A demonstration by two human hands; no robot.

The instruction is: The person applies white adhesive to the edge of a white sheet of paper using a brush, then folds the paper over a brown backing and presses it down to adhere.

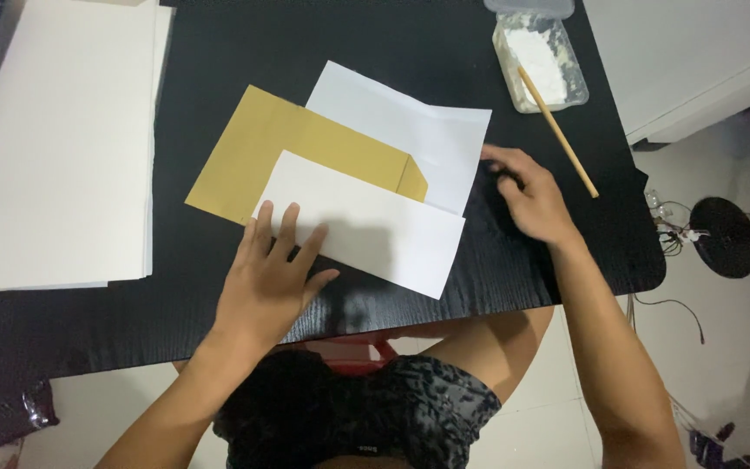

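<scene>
Head view: one camera looking down on a black table (496, 269).
Left hand (273, 280): fingers spread flat, pressing the near-left end of the front white sheet (366, 221); nothing gripped.
Right hand (527, 195): fingers loosely curled, resting on the table at 3 o'clock of the papers, just beside the rear white sheet's edge; whether it pinches anything cannot be told.
Front white sheet: table centre, long and narrow, lying over the brown envelope (284, 152).
Brown envelope: lies flat, between the two white sheets in the stack.
Rear white sheet (410, 126): at 1 o'clock of the envelope, partly under it.
Paste tub (542, 65): at 1 o'clock, lid off, white paste inside, wooden stick (562, 135) leaning out of it.
Paper stack (58, 143): at 9 o'clock, well apart.
Progress, judged: sheets are laid out and aligned; the stick lies unheld, so no pasting in hand yet.
</scene>
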